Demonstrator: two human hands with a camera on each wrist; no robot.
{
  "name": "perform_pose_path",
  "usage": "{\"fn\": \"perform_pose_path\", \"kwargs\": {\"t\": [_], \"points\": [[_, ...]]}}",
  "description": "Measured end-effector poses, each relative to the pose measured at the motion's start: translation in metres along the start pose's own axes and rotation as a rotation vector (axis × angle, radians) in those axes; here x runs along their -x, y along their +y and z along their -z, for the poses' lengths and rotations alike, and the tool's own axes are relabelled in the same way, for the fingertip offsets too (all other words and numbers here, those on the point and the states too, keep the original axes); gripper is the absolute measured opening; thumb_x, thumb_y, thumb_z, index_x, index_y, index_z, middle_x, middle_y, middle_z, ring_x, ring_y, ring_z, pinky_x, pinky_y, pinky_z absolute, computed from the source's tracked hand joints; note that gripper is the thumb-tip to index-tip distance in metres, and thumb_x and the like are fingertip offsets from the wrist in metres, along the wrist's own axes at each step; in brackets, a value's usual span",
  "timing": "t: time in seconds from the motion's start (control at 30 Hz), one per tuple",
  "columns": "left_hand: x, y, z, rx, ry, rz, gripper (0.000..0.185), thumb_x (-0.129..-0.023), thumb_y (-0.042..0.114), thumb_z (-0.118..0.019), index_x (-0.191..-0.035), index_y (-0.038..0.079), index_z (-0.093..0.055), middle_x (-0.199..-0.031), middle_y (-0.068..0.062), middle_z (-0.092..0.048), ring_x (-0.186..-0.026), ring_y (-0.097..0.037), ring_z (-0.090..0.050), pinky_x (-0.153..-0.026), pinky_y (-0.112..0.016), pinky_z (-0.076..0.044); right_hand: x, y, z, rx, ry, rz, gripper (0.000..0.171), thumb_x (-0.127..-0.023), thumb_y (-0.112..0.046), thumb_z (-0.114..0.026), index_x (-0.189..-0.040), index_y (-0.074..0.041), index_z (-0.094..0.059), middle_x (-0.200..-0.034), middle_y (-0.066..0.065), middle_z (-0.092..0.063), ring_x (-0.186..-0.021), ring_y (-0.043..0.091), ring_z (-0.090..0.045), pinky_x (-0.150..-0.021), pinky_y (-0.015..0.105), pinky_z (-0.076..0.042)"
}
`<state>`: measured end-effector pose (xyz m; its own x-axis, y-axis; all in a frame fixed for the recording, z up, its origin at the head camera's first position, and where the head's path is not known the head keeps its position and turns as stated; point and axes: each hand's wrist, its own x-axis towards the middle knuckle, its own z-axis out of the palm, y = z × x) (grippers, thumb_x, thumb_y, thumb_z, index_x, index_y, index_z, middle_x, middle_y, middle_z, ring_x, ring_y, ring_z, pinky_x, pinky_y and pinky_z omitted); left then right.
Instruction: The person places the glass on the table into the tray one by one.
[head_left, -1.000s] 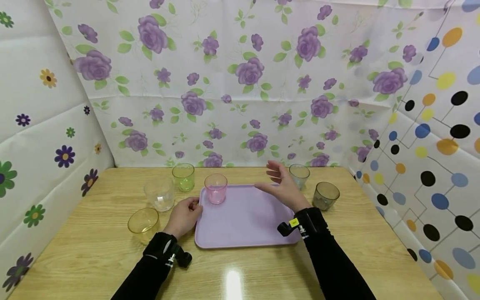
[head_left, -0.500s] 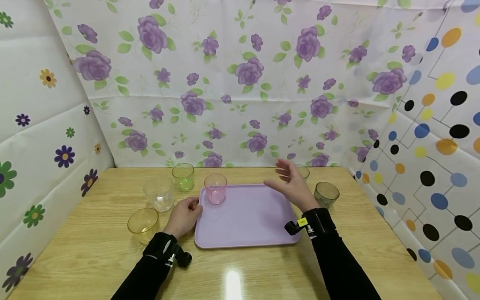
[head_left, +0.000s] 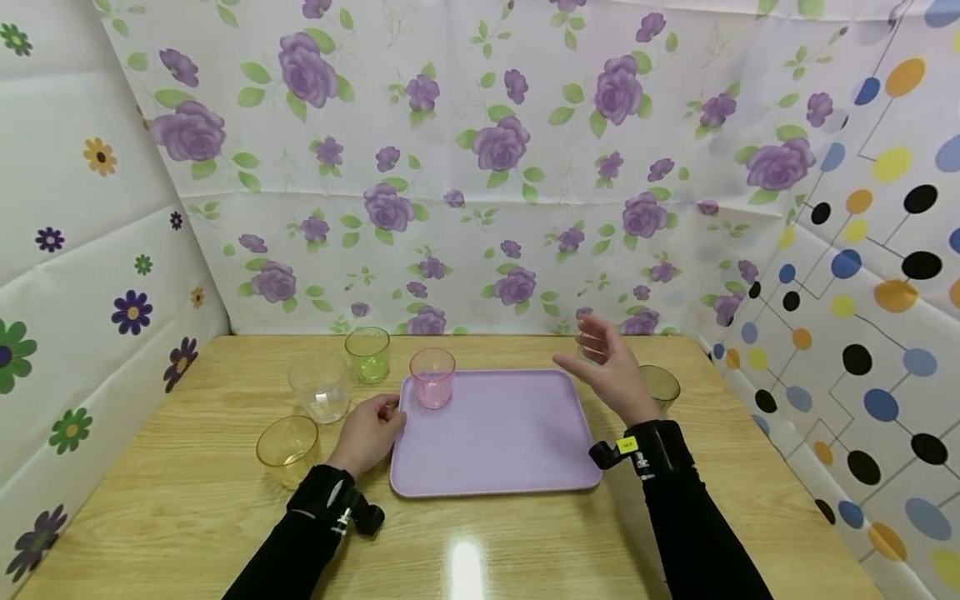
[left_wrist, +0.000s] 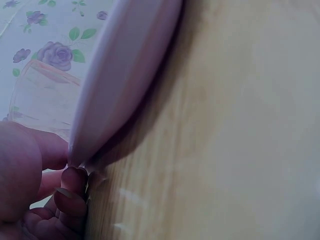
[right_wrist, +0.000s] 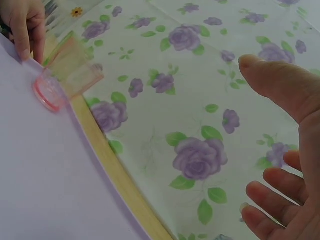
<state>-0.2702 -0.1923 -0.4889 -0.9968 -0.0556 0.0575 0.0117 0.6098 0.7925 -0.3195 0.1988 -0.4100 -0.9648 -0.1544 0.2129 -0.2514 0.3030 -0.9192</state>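
A lilac rectangular tray point(head_left: 502, 442) lies on the wooden table. My left hand point(head_left: 367, 435) pinches its left rim, thumb above and curled fingers at the underside in the left wrist view. A pink transparent glass point(head_left: 432, 380) stands upright in the tray's back left corner. Over the table past the tray's right side, my right hand point(head_left: 613, 375) is held up with thumb and fingers spread and nothing between them. Behind its fingers a pale bluish glass is mostly hidden. A smoky grey glass point(head_left: 664, 385) stands just right of that hand, partly covered by it.
Left of the tray stand a green glass point(head_left: 367, 357), a clear glass point(head_left: 320, 392) and an amber glass point(head_left: 287, 450), the amber one close to my left wrist. A flowered cloth point(head_left: 480, 208) rises along the table's back edge, with patterned cloths on both sides.
My right hand has moved rightward from over the tray's back right corner, and now covers most of the bluish glass and part of the smoky one. My left hand, tray and pink glass stay put.
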Motion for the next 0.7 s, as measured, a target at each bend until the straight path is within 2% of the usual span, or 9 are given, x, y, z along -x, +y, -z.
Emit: {"fn": "perform_pose_path", "kwargs": {"t": [0.2,0.7], "points": [[0.000,0.000,-0.001,0.003,-0.003,0.014,0.042,-0.106,0.014,-0.065,-0.143,-0.007,-0.066,-0.098,-0.011,-0.067,-0.084,-0.018,-0.062,-0.072,-0.027,-0.048,0.006,-0.001,0.014,-0.016,0.020,-0.005,0.093,-0.101,-0.035,-0.082,-0.173,-0.016,-0.027,-0.175,0.010,-0.038,-0.161,0.037,-0.040,-0.132,0.053,-0.033],[-0.001,-0.002,0.000,0.001,0.002,0.003,0.042,-0.106,0.013,-0.065,-0.142,-0.008,-0.067,-0.097,-0.011,-0.068,-0.084,-0.018,-0.061,-0.073,-0.028,-0.048,0.011,0.009,0.046,0.055,0.103,-0.015,0.096,-0.102,-0.044,-0.080,-0.174,-0.015,-0.024,-0.174,0.014,-0.039,-0.160,0.037,-0.040,-0.131,0.053,-0.035]]}}
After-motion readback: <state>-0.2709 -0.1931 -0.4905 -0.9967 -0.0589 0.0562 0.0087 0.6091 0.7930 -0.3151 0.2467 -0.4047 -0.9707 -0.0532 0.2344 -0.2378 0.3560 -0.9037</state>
